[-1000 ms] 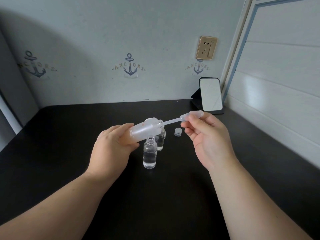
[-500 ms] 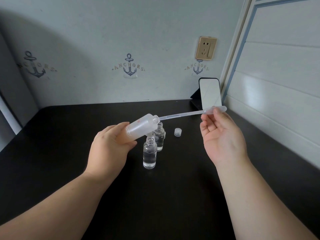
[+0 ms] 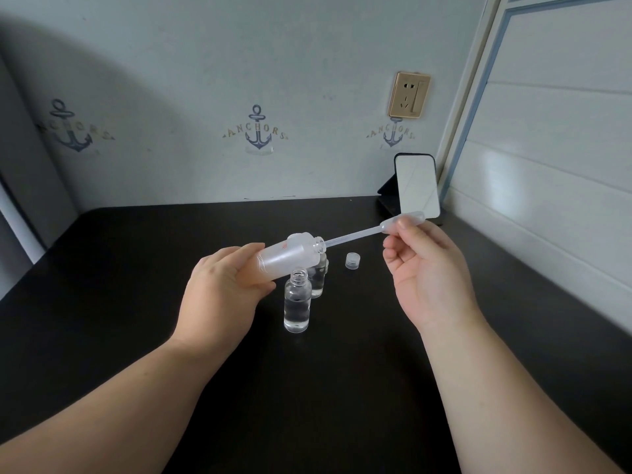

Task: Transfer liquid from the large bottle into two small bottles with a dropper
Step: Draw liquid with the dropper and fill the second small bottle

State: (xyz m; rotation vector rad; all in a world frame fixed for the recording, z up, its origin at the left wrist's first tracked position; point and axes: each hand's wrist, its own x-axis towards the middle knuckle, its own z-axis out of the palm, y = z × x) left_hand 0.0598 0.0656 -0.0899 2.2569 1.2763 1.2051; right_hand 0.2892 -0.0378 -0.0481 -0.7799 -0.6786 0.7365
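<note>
- The left hand (image 3: 222, 295) grips the large bottle (image 3: 290, 256) around its lower body and holds it tilted, with the open mouth pointing up and toward the right hand.
- The right hand (image 3: 431, 278) pinches the bulb of the dropper (image 3: 372, 229) between thumb and fingers. The remaining fingers are loosely curled.
- The dropper stem runs from the right hand to the bottle mouth, and its tip sits at or just inside the neck. How deep it reaches cannot be told.
- Two small bottles stand uncapped on the black table (image 3: 102, 302), just below the left hand's fingers. The nearer small bottle (image 3: 297, 304) holds clear liquid. The farther small bottle (image 3: 316, 280) is partly hidden behind the large bottle.
- A loose cap (image 3: 352, 261) lies on the table between the two hands, beyond the small bottles.
- Step in hand (judgement): drawing liquid from the large bottle, or withdrawing a loaded dropper.
- Keep the stem in line with the neck so that the tip does not scrape the rim.
- Hold bulb pressure constant while the tip is clear of the liquid. Any squeeze in transit will lose drops.
- Keep the large bottle's tilt shallow. Its mouth hangs above the small bottles, so a steeper angle risks a spill.
- Bring the tip directly over the mouth of a small bottle before releasing, and squeeze slowly.
</note>
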